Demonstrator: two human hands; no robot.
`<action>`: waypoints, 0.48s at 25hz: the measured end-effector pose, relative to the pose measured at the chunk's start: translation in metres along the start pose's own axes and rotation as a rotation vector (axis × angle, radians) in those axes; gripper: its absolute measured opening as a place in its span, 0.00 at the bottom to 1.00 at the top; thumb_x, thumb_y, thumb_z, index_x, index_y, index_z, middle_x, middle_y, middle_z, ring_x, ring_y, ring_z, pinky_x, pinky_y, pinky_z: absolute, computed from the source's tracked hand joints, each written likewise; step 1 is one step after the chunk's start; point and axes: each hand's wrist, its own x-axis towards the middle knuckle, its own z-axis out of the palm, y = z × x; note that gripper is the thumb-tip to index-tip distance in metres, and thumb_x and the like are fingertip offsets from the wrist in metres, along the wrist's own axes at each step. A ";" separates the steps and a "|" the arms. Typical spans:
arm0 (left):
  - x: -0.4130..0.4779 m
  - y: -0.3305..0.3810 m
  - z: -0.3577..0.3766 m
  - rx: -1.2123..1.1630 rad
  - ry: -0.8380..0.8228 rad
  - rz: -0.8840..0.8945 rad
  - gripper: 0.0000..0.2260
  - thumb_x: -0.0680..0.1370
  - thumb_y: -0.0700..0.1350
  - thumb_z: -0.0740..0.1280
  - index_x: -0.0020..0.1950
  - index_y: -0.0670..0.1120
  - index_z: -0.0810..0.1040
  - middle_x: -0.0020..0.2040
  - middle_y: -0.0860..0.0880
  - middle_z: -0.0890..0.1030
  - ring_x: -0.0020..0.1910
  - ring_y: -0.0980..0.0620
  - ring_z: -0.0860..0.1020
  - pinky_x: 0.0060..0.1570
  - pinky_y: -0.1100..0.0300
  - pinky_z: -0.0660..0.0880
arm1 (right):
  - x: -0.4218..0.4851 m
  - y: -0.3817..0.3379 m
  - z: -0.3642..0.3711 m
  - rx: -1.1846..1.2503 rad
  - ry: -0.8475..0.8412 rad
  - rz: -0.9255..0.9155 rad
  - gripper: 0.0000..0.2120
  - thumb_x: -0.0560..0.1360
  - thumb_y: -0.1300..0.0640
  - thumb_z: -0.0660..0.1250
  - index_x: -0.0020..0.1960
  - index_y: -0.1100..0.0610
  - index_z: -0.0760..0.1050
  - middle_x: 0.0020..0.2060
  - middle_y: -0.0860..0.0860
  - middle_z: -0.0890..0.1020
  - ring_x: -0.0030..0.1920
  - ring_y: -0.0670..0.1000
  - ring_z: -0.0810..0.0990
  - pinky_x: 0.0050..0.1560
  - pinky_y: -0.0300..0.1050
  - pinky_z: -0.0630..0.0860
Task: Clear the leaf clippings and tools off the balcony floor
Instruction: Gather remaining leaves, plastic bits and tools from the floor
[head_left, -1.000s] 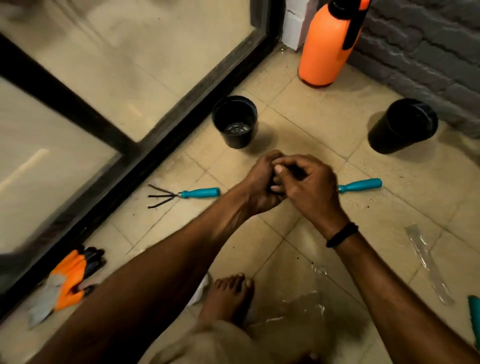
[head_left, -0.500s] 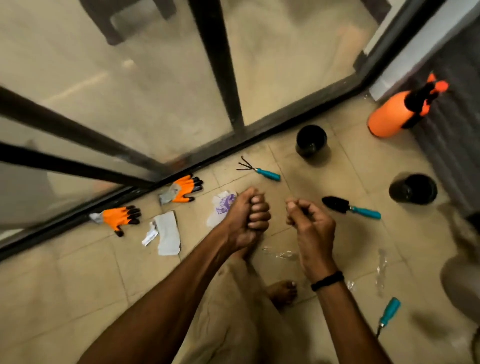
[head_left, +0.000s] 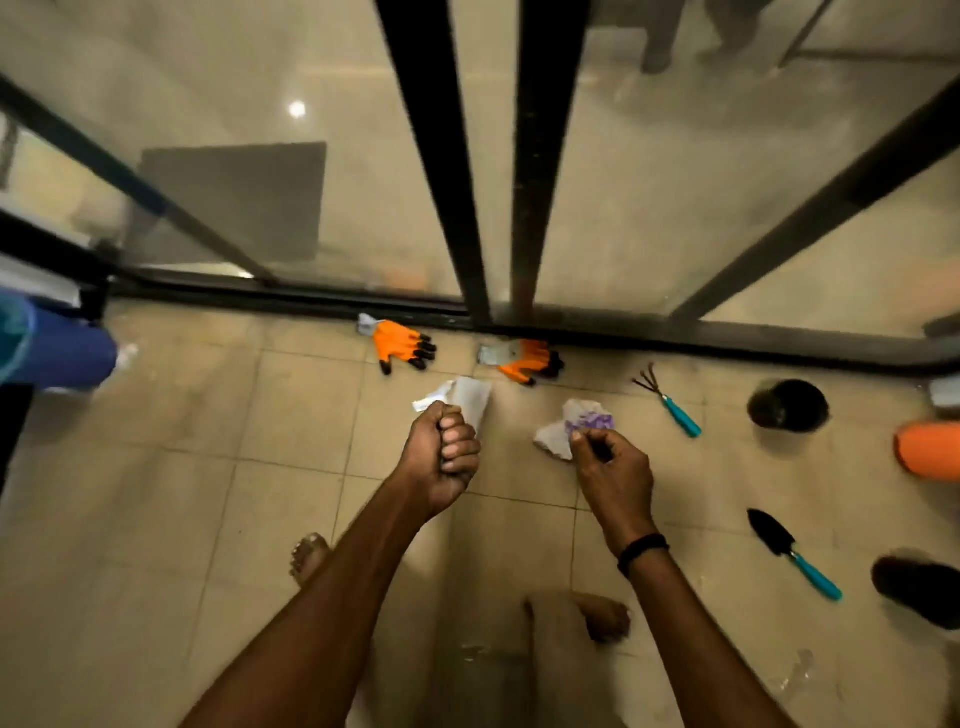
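My left hand (head_left: 444, 457) is balled into a tight fist above the tiled floor, just in front of a flat grey packet (head_left: 472, 397); whatever is inside the fist is hidden. My right hand (head_left: 613, 467) hovers with its fingertips pinched together at the near edge of a crumpled white and purple wrapper (head_left: 584, 421). Nothing clearly shows in that pinch. A teal-handled hand rake (head_left: 670, 402) lies to the right, and a black trowel (head_left: 789, 551) with a teal handle lies nearer me. Two orange gloves (head_left: 402, 345) (head_left: 527, 358) lie by the door track.
The sliding glass door's black track (head_left: 675, 335) runs across the far side. One black pot (head_left: 787, 405), an orange sprayer (head_left: 930, 449) and another dark pot (head_left: 919, 587) sit at the right. A blue object (head_left: 57, 356) is at the left edge. My bare feet (head_left: 309, 558) (head_left: 602, 616) stand below.
My hands were joined a second ago and have parted. The view has swung left toward the gloves and wrappers, and the hands now hang over the packet and the crumpled wrapper.
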 end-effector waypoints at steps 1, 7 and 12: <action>-0.011 0.020 -0.019 -0.037 -0.012 0.018 0.14 0.73 0.44 0.58 0.27 0.50 0.64 0.21 0.54 0.60 0.17 0.58 0.59 0.16 0.66 0.51 | -0.006 -0.011 0.026 -0.012 -0.021 -0.006 0.04 0.76 0.52 0.69 0.43 0.51 0.80 0.39 0.45 0.83 0.45 0.48 0.82 0.52 0.49 0.79; -0.118 0.180 -0.148 -0.241 -0.012 0.185 0.15 0.74 0.43 0.58 0.27 0.49 0.65 0.23 0.54 0.61 0.17 0.57 0.59 0.17 0.66 0.50 | -0.078 -0.094 0.224 0.081 -0.192 0.051 0.08 0.76 0.52 0.70 0.39 0.53 0.81 0.33 0.49 0.81 0.38 0.50 0.78 0.46 0.55 0.79; -0.205 0.306 -0.265 -0.411 0.096 0.325 0.17 0.79 0.44 0.56 0.29 0.50 0.65 0.24 0.54 0.61 0.18 0.57 0.59 0.18 0.67 0.51 | -0.160 -0.177 0.405 0.063 -0.397 0.057 0.07 0.77 0.56 0.70 0.41 0.56 0.81 0.34 0.49 0.79 0.38 0.50 0.76 0.42 0.45 0.76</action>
